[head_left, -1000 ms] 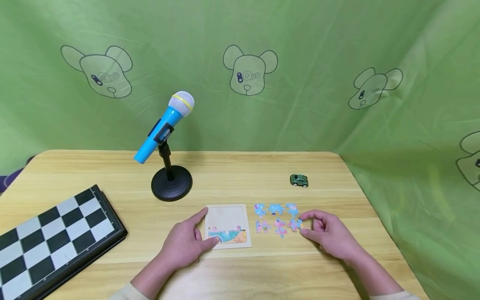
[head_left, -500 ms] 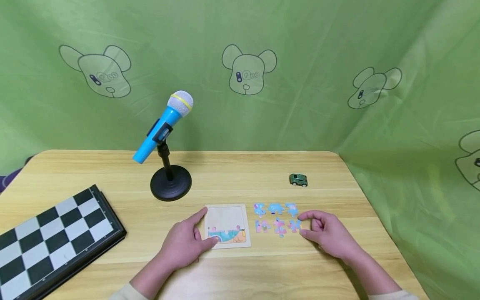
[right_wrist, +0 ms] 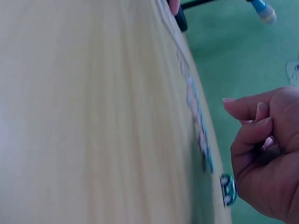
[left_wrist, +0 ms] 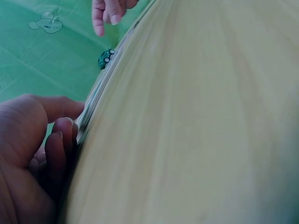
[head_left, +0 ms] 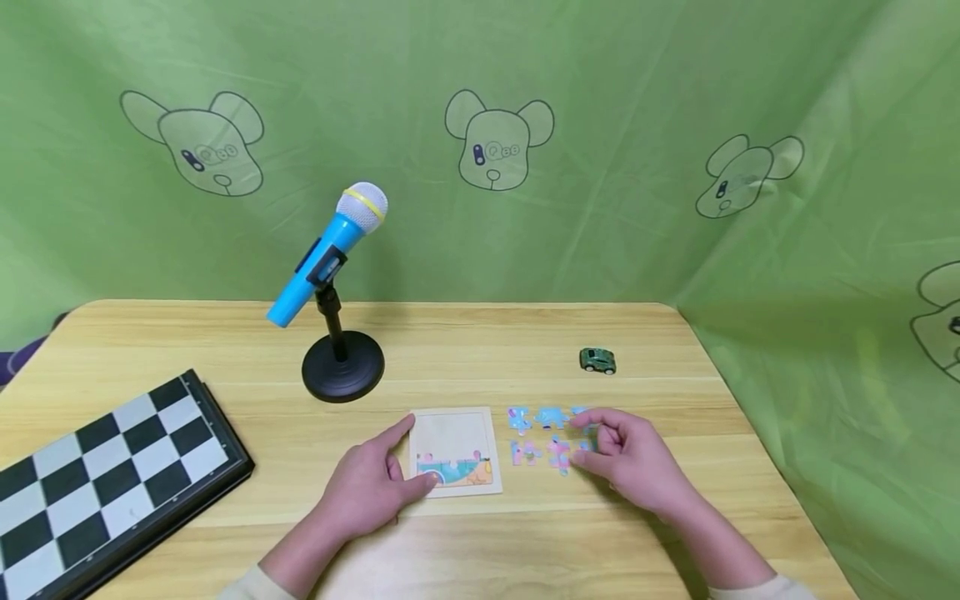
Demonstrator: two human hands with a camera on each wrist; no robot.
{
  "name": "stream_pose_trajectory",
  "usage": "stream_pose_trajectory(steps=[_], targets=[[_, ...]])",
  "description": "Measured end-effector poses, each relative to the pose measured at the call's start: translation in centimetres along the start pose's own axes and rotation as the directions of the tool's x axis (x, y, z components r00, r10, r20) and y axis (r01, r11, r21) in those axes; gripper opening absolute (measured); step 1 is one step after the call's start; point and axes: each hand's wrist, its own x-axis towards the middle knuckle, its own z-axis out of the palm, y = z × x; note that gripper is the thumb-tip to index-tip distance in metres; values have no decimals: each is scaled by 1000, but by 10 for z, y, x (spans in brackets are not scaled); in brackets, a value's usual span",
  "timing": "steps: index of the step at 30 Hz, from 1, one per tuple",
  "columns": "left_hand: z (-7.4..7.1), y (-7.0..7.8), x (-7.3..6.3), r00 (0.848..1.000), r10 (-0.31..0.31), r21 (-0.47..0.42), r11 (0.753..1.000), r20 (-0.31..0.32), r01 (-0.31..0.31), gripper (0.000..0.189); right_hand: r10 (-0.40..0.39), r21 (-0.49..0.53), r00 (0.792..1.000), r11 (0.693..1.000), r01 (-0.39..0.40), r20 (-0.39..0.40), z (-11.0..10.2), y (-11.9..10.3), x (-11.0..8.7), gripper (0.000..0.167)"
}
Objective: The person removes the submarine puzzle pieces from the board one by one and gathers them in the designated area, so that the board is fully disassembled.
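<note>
My left hand [head_left: 375, 487] holds a square wooden puzzle tray [head_left: 491, 442] by its left side. The thumb lies over its lower left part, and the index fingertip is at the upper left corner. Assembled pieces [head_left: 457, 472] with a teal and orange picture fill the tray's lower part. To the right, loose blue and pink jigsaw pieces [head_left: 551, 417] lie in two rows. Over the right end of those rows hovers my right hand [head_left: 633, 458], its thumb and index finger apart with nothing seen between them. It partly covers the rightmost pieces. The right wrist view shows this hand [right_wrist: 266, 149] raised above the table.
A green toy car [head_left: 597, 360] stands behind the pieces. A blue microphone [head_left: 322, 254] on a black round-based stand [head_left: 343, 367] is at the back left. A black-and-white checkered board [head_left: 120, 475] lies at the left. Green cloth [head_left: 600, 233] hangs behind and to the right.
My right hand has shifted left and slightly up, away from the right edge of the rightmost pieces to above them. The left hand and the tray stay in place.
</note>
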Motion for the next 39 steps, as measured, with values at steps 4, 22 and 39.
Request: stream_pose_trajectory(steps=[4,22,39], targets=[[-1,-2,0,1000,7,-24,1000,25,-6,89,-18,35,999,999,17,28,11,-10,4,35],[-4,-5,1,996,48,-68,997,73,-43,94,-137,118,972,986,116,190,63,-40,24,37],[-4,-6,2,996,54,-68,996,74,-49,94,-115,120,933,990,78,340,114,-65,43,40]])
